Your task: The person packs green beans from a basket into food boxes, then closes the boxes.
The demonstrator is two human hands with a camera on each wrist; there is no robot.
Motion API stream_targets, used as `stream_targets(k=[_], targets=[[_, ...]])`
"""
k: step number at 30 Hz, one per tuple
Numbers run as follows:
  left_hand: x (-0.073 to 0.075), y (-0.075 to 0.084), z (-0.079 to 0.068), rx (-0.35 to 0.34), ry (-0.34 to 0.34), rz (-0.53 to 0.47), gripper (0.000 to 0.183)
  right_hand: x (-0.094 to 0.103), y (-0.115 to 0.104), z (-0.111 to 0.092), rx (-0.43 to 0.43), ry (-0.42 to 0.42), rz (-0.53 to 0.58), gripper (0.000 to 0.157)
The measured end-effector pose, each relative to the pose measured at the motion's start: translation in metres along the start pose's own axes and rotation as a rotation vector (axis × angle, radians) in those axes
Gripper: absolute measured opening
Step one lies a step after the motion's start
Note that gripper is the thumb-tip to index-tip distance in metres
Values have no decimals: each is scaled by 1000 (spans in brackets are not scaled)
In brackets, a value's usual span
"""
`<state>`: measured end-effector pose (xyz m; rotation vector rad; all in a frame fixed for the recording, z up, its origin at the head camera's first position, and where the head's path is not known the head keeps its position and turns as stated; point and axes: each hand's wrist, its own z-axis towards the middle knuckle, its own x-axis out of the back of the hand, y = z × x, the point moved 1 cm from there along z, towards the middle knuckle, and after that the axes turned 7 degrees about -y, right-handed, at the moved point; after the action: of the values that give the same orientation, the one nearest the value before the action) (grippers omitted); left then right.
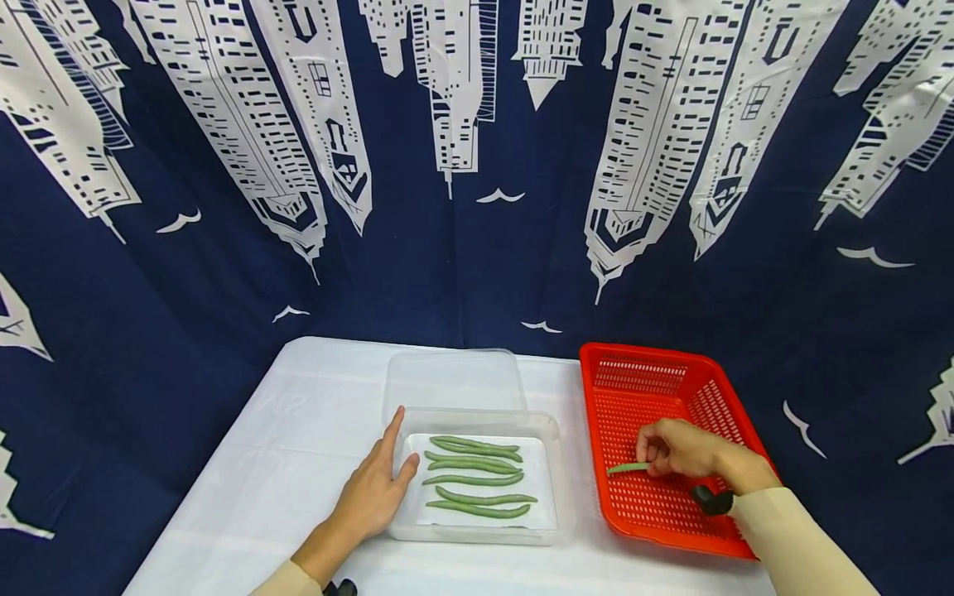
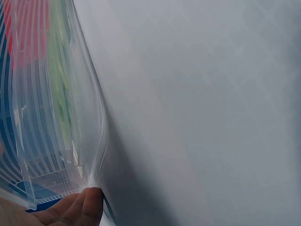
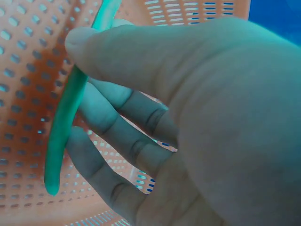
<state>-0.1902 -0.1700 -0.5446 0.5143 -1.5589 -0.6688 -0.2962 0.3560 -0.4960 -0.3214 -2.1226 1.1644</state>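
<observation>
My right hand (image 1: 681, 451) is inside the red basket (image 1: 656, 354) and pinches a green bean (image 3: 63, 122) between thumb and fingers. In the right wrist view the bean slants across in front of the perforated basket wall. Against the left side of a clear plastic container (image 1: 562, 497) rests my left hand (image 1: 373, 488), its index finger straight and its thumb at the rim. Several green beans (image 1: 477, 480) lie crosswise in rows on the container's white-looking bottom. The left wrist view shows fingertips (image 2: 91, 202) touching the container's edge.
A clear flat lid (image 1: 455, 377) lies behind the container on the white-covered table (image 1: 298, 430). The basket stands at the table's right side. Behind the table hangs a dark blue cloth (image 1: 462, 265) with white buildings and birds.
</observation>
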Motion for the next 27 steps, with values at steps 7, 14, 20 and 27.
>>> stream_targets(k=[7, 14, 20, 27], targets=[[2, 0, 1, 5, 8, 0, 83, -1, -20, -8, 64, 58, -262, 20], [0, 0, -1, 11, -8, -6, 83, -7, -39, -19, 84, 145, -428, 23], [-1, 0, -1, 9, -4, 5, 83, -8, -52, -32, 60, 190, -466, 24], [-1, 1, 0, -1, -3, 8, 83, -16, -73, -37, 117, 247, -512, 27]])
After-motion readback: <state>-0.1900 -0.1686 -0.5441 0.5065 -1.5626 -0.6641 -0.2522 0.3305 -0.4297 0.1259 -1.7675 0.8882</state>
